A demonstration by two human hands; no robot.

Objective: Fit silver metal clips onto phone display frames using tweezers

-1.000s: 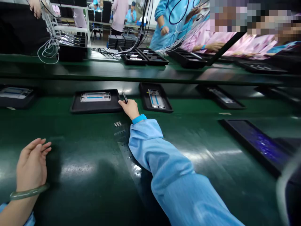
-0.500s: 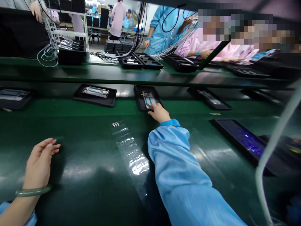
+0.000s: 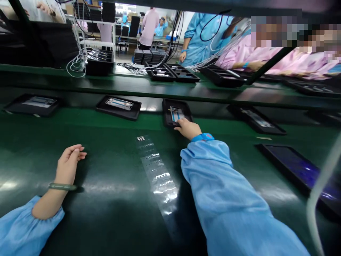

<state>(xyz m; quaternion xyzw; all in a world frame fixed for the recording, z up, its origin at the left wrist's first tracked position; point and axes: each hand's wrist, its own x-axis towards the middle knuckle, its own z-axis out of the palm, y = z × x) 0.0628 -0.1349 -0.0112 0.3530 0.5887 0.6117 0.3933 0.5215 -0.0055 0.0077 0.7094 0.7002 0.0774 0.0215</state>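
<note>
My right hand (image 3: 188, 128) reaches forward in a blue sleeve, fingers curled on the near edge of a black tray (image 3: 167, 114) that holds a phone frame (image 3: 176, 113). My left hand (image 3: 68, 163) rests on its side on the green belt (image 3: 106, 213), fingers loosely stretched and empty, with a green bangle on the wrist. Between my arms lies a clear film strip (image 3: 157, 175), with small metal parts (image 3: 140, 138) at its far end.
More black trays (image 3: 119, 106) (image 3: 33, 104) (image 3: 257, 119) with phone frames line the belt's far side. A dark glossy panel (image 3: 295, 167) lies at the right. An upper shelf (image 3: 133, 83) carries trays and white cables (image 3: 77, 64). People in blue and pink coats work beyond it.
My right hand has moved right, from the edge of the left tray to the middle tray. The small dark tool it held no longer shows. My left hand has stayed resting on the belt.
</note>
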